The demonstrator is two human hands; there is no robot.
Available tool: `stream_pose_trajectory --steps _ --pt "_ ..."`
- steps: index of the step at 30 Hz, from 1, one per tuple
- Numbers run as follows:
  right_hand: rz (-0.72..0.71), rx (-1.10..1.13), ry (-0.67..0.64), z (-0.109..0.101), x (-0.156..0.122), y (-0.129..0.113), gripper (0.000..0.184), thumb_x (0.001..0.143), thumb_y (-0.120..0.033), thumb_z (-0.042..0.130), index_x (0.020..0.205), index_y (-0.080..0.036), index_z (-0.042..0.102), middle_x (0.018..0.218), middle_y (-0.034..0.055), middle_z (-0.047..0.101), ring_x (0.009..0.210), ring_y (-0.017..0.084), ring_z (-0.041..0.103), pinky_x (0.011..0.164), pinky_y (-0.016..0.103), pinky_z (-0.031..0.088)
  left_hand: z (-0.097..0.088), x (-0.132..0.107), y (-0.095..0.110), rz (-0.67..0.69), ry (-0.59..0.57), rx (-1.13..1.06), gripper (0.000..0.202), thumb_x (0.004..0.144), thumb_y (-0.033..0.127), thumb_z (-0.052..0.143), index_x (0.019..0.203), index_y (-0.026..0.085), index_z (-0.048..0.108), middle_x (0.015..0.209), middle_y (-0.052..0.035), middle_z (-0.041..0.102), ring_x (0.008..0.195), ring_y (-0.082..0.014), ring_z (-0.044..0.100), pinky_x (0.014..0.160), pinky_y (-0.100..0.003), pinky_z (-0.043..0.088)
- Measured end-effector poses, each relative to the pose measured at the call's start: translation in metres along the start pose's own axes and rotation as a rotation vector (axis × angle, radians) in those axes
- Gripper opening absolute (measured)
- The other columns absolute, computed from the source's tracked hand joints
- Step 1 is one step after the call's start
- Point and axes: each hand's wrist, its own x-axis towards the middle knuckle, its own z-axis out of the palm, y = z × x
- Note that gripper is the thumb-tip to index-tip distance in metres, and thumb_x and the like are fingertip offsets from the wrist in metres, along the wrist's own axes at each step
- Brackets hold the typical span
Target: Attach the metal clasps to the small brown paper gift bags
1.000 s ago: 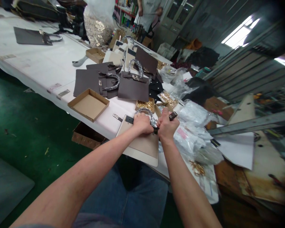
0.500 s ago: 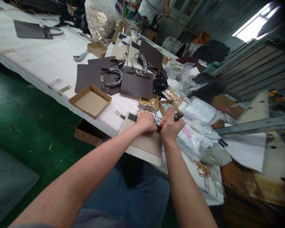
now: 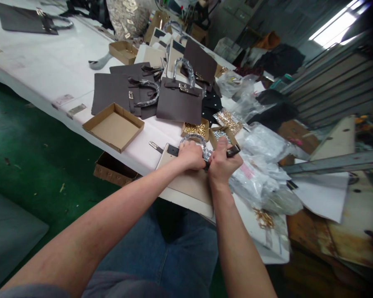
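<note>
Workshop, long white-covered tabletop (image 3: 49, 70) above green floor. At near edge, beige bag panel (image 3: 189, 188) lies flat, partly overhanging. Dark strap (image 3: 233, 151) crosses its top, under plastic-wrapped handle (image 3: 193, 140). Left hand (image 3: 191, 156) clenched on strap at handle's foot. Right hand (image 3: 221, 165) fisted around strap just beside it, thumb up, hands touching. Empty cardboard tray (image 3: 113, 126) to left, brown bag panels (image 3: 178, 105) behind, box of gold hardware (image 3: 196, 129) between, crumpled plastic bags (image 3: 261, 169) to right.
</note>
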Motion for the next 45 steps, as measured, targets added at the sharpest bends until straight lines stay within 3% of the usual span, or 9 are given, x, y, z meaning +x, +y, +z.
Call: stream_pose_trajectory --steps 3,9,15,21,27,38,45 --pt "-0.028 -0.009 0.070 0.001 -0.003 0.001 0.065 0.099 -0.070 0.081 0.065 -0.027 0.047 0.055 -0.0064 0.043 0.049 0.013 0.049 0.045 0.029 0.038 -0.001 -0.002 0.000 0.007 -0.001 0.008 0.052 0.092 0.045 0.073 0.135 0.017 0.073 0.156 -0.0213 0.063 0.148 -0.0390 0.055 0.129 -0.050 0.042" --pt "-0.010 0.067 0.061 0.000 -0.008 -0.004 0.064 0.098 -0.066 0.085 0.064 -0.025 0.050 0.056 -0.0066 0.047 0.049 0.011 0.048 0.046 0.028 0.039 0.002 -0.001 -0.001 0.016 0.025 0.022 0.052 0.091 0.051 0.073 0.131 0.017 0.075 0.152 -0.0203 0.065 0.144 -0.0393 0.057 0.125 -0.049 0.044" --pt "0.191 0.364 -0.027 -0.016 0.006 -0.013 0.061 0.093 -0.068 0.090 0.072 -0.025 0.052 0.051 -0.0124 0.036 0.039 0.008 0.031 0.038 0.025 0.026 0.010 -0.003 0.001 0.012 0.100 0.029 0.049 0.088 0.051 0.077 0.125 0.018 0.078 0.145 -0.0188 0.067 0.138 -0.0386 0.059 0.121 -0.049 0.045" --pt "0.004 0.499 0.050 -0.038 -0.019 -0.034 0.072 0.110 -0.064 0.071 0.060 -0.025 0.034 0.048 -0.0101 0.027 0.039 0.007 0.023 0.040 0.026 0.022 0.012 -0.008 0.003 0.012 0.139 0.016 0.041 0.089 0.043 0.077 0.121 0.017 0.079 0.139 -0.0183 0.069 0.132 -0.0370 0.060 0.116 -0.048 0.047" --pt "-0.096 0.494 0.014 -0.032 -0.045 -0.030 0.067 0.110 -0.059 0.073 0.064 -0.024 0.039 0.052 -0.0102 0.029 0.042 0.008 0.027 0.046 0.027 0.026 0.011 -0.009 0.003 -0.001 0.142 0.002 0.039 0.088 0.039 0.075 0.120 0.016 0.079 0.140 -0.0195 0.070 0.132 -0.0370 0.060 0.116 -0.048 0.046" --pt "-0.198 0.367 0.041 -0.021 -0.051 -0.013 0.064 0.107 -0.058 0.075 0.062 -0.025 0.043 0.053 -0.0084 0.032 0.043 0.011 0.033 0.047 0.030 0.032 0.015 -0.005 0.000 0.011 0.159 -0.013 0.051 0.084 0.045 0.080 0.126 0.015 0.078 0.143 -0.0203 0.070 0.136 -0.0379 0.059 0.120 -0.049 0.046" --pt "-0.166 0.280 0.076 -0.019 -0.056 -0.005 0.064 0.105 -0.063 0.075 0.062 -0.026 0.045 0.056 -0.0064 0.037 0.047 0.013 0.037 0.050 0.032 0.038 0.013 -0.008 0.000 0.012 0.152 -0.016 0.056 0.087 0.045 0.080 0.133 0.014 0.075 0.146 -0.0215 0.068 0.137 -0.0384 0.058 0.122 -0.049 0.043"
